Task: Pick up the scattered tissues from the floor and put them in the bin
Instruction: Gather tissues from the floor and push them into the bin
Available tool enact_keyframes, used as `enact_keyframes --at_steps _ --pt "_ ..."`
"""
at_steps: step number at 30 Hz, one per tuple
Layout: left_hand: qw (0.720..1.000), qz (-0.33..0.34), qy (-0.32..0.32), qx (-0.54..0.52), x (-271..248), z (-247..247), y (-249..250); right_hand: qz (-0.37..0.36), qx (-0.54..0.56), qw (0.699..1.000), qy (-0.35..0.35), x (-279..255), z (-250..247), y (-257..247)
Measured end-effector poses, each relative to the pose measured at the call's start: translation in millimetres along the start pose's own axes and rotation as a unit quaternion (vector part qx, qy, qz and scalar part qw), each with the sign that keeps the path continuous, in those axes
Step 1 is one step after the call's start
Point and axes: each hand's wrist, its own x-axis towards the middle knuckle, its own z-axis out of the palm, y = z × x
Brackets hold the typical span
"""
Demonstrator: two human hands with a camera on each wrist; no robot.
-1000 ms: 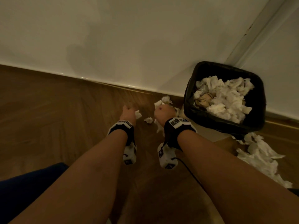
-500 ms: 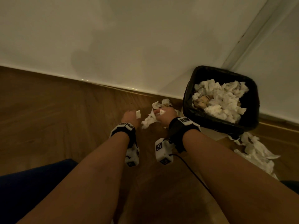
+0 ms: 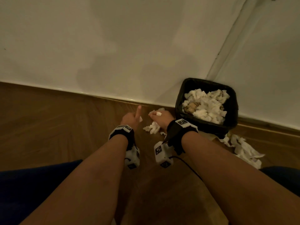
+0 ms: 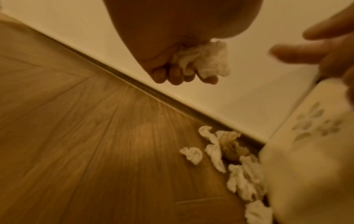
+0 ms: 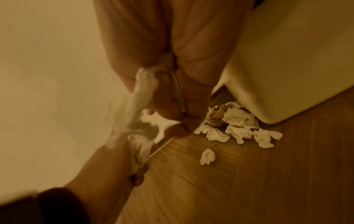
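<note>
The bin [image 3: 179, 101], lined in black and heaped with white tissues, stands against the wall at the right. My left hand [image 3: 132, 118] hovers above the floor with its index finger stuck out and the other fingers curled round a crumpled tissue [image 4: 205, 60]. Just to its right, my right hand [image 3: 159, 117] grips a bunch of tissues [image 3: 153, 127] that hangs down below it; it is blurred in the right wrist view. Loose tissues [image 4: 218, 151] lie on the floor by the bin's near corner [image 5: 235, 125].
More crumpled tissues [image 3: 241, 148] are piled on the wood floor right of the bin. The bin's outer wall [image 4: 306, 159] is white with a flower print. A pale wall and skirting [image 3: 97, 95] run close behind the hands. My blue-clad knees [image 3: 32, 184] sit at the bottom corners.
Both hands have lifted off the floor with tissues in them. The right hand now carries a hanging bunch and has shifted toward the bin. The left index finger has straightened.
</note>
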Motion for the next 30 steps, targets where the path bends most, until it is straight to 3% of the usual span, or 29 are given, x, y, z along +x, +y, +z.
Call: enact_keyframes --at_steps 8,13,16,18,22,24,28,30 --pt "0.999 0.033 0.009 -0.030 -26.4 -43.8 62.8 -0.019 0.024 0.999 -0.034 -53.2 -41.8 -36.5" --pt "0.987 0.150 0.054 0.029 -46.8 -63.3 116.3 -0.052 -0.026 0.997 0.058 -92.8 -95.2 -66.7" --pt "0.973 0.214 0.082 0.029 -63.2 -67.1 150.8 -0.021 0.107 0.989 0.101 -108.9 -128.3 -72.0" --pt "0.969 0.235 0.076 0.016 -74.3 -65.9 173.8 -0.015 0.137 0.981 0.133 -117.1 -152.7 -73.7" --pt "0.972 0.224 0.016 -0.066 -90.4 -54.1 211.9 -0.025 0.047 0.974 0.220 -131.5 -186.9 -76.6" --pt "0.974 0.221 -0.028 -0.051 -93.2 -43.7 225.4 -0.032 0.024 0.963 0.267 -129.1 -197.0 -68.7" --pt "0.979 0.193 -0.054 0.026 -92.8 -21.6 234.2 -0.061 0.047 0.948 0.308 -114.6 -202.2 -32.7" --pt "0.976 0.211 -0.038 0.021 -91.6 -11.2 232.3 -0.034 0.090 0.955 0.281 -105.8 -202.1 -21.3"
